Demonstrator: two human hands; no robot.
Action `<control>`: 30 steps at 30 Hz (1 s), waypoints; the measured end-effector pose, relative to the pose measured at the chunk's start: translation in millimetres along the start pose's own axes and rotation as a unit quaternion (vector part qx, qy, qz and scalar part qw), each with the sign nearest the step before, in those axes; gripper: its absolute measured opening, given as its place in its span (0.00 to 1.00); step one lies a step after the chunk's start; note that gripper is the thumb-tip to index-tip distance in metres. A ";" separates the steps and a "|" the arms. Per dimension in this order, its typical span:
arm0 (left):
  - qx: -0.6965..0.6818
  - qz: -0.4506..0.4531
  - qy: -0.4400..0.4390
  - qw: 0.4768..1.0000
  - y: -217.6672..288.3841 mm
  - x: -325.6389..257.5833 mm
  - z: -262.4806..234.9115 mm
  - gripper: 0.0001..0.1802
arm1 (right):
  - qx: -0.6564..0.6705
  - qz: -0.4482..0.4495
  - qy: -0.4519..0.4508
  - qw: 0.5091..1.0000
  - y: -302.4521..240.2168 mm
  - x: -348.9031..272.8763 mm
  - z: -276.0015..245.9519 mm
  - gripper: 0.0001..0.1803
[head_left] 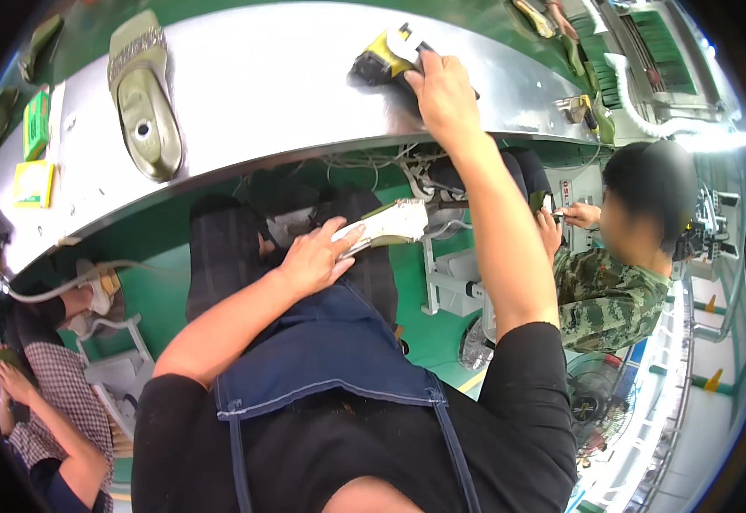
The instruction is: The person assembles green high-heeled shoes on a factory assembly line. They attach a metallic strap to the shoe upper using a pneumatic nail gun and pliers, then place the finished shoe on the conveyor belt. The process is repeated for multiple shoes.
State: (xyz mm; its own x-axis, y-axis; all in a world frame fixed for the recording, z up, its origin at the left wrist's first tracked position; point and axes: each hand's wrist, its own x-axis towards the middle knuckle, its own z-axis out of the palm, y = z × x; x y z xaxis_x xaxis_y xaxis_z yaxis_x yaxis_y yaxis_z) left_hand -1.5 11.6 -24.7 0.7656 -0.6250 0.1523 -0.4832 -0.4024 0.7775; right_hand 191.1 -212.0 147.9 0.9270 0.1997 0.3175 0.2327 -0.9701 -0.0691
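My left hand [313, 256] grips a white shoe piece [386, 224] over my lap, just below the edge of the silver conveyor [287, 77]. My right hand [446, 94] reaches up onto the conveyor, where its fingers close over a yellow and black shoe part [377, 61] with a white tag. I wear a blue denim apron [330, 350] over a black shirt.
An olive green shoe [144, 111] lies on the conveyor to the left, with a green box [37, 124] and a yellow box [31, 184] farther left. A person in a camouflage shirt [604, 295] works at the right, and another in a checked shirt [65, 385] sits at the lower left.
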 end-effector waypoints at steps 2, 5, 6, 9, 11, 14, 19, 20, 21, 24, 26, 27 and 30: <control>-0.003 0.013 0.016 1.000 0.9 -0.4 1.5 0.36 | 0.018 -0.061 0.051 0.997 16.5 1.9 13.8 0.24; -0.013 -0.001 0.011 1.000 1.2 -0.1 0.6 0.36 | 0.013 -0.065 -0.020 0.998 23.2 5.1 8.7 0.33; -0.010 -0.002 0.012 1.000 0.6 0.2 -0.1 0.36 | 0.015 -0.070 -0.043 0.997 23.4 6.3 3.5 0.35; -0.007 0.002 0.011 1.000 2.3 -1.4 0.0 0.37 | 0.041 -0.034 -0.103 0.993 21.9 0.5 -12.7 0.39; -0.006 0.004 0.015 1.000 1.4 -0.6 0.1 0.37 | 0.086 0.038 -0.148 0.985 9.0 -6.4 -33.9 0.37; -0.009 0.001 0.016 1.000 3.7 -1.9 2.3 0.37 | 0.212 0.164 -0.188 0.945 -28.1 -49.5 -89.9 0.29; -0.008 -0.006 0.018 1.000 7.0 -3.7 1.0 0.37 | 0.427 0.279 -0.261 0.819 -67.2 -149.8 -105.8 0.23; -0.007 -0.006 0.021 1.000 7.2 -5.0 1.1 0.36 | 0.400 0.287 -0.297 0.818 -66.5 -165.4 -102.8 0.22; -0.007 -0.006 0.023 1.000 7.8 -6.2 1.1 0.36 | 0.409 0.301 -0.302 0.807 -66.4 -183.8 -95.0 0.21; -0.010 -0.010 0.021 1.000 6.8 -6.6 -0.7 0.34 | 0.378 0.381 -0.350 0.768 -80.4 -199.1 -85.2 0.20; -0.016 -0.011 0.014 1.000 5.2 -6.1 -0.5 0.33 | 0.380 0.386 -0.345 0.766 -79.1 -211.2 -74.6 0.21; -0.018 -0.010 0.010 1.000 3.2 -6.1 -0.2 0.33 | 0.379 0.381 -0.340 0.772 -78.0 -215.5 -69.7 0.22; -0.020 -0.010 0.008 1.000 -1.7 -4.9 -0.1 0.33 | 0.400 0.378 -0.326 0.769 -80.0 -215.4 -64.4 0.23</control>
State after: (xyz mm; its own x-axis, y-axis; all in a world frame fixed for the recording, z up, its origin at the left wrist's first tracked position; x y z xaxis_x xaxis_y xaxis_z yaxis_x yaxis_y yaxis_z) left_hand -4.4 15.4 -26.7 0.7817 -0.6062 0.1467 -0.4507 -0.3864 0.8047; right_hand -46.1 -186.3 145.9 0.7757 -0.0997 -0.6232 -0.5804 -0.5007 -0.6422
